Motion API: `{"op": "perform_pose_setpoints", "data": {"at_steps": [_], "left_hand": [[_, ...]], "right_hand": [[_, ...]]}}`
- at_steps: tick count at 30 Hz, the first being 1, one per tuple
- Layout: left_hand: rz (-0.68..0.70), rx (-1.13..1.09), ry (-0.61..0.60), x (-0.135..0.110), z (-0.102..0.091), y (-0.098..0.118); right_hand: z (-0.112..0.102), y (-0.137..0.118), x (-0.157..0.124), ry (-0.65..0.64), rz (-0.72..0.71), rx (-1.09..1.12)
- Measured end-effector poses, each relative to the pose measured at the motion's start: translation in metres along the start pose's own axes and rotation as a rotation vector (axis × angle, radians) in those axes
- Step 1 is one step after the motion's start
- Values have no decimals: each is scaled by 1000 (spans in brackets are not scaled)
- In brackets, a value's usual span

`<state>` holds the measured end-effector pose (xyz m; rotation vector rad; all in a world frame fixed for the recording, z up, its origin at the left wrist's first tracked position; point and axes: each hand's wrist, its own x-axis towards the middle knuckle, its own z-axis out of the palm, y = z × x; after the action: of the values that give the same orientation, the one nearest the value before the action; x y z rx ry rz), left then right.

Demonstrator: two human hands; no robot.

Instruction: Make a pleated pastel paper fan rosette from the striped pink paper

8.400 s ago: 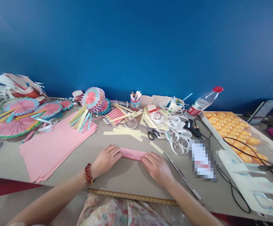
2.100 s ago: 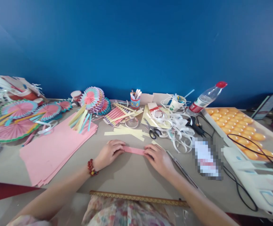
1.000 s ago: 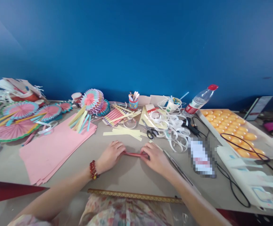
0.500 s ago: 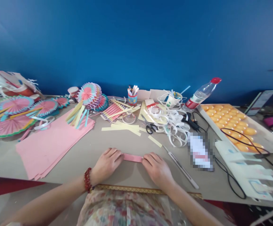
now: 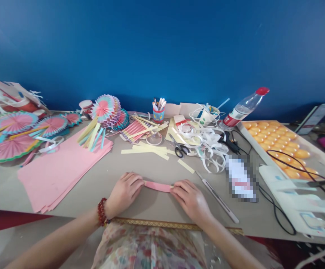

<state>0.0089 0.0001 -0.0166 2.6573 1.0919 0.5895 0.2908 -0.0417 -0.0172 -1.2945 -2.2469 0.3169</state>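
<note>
A narrow pink paper strip (image 5: 159, 186) stretches between my two hands, close over the table near its front edge. Its left end is pinched by my left hand (image 5: 126, 191), whose wrist wears a red bead bracelet. My right hand (image 5: 190, 201) is closed on the other end, where a bit of pale yellow shows at the fingertips. A craft knife (image 5: 220, 200) lies to the right of my right hand, with a short yellow strip (image 5: 186, 166) by its tip. Beyond my hands lie several pale yellow paper strips (image 5: 148, 150) and black-handled scissors (image 5: 182, 150).
Pink sheets (image 5: 58, 168) are stacked at left, with pleated paper fans (image 5: 18, 121) behind. White ribbon curls (image 5: 214, 153), a tilted plastic bottle (image 5: 242, 110), a pen cup (image 5: 158, 113) and a box of yellow domes (image 5: 277, 140) stand farther back. A black cable (image 5: 280, 216) runs at right.
My hands have drawn slightly farther apart, and the pink strip between them now bows a little. Pale yellow has come into view at its right end. The view has shifted slightly.
</note>
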Motion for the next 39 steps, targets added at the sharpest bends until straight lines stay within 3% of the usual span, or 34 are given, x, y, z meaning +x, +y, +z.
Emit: {"op": "perform_pose_setpoints", "data": {"at_steps": [12, 22, 39], "left_hand": [[-159, -190, 21, 10, 0, 0], [-205, -204, 44, 11, 2, 0], [-240, -191, 28, 13, 0, 0]], "right_hand": [[-5, -3, 9, 11, 143, 170], [2, -3, 6, 60, 241, 117], [1, -4, 5, 73, 270, 13]]}}
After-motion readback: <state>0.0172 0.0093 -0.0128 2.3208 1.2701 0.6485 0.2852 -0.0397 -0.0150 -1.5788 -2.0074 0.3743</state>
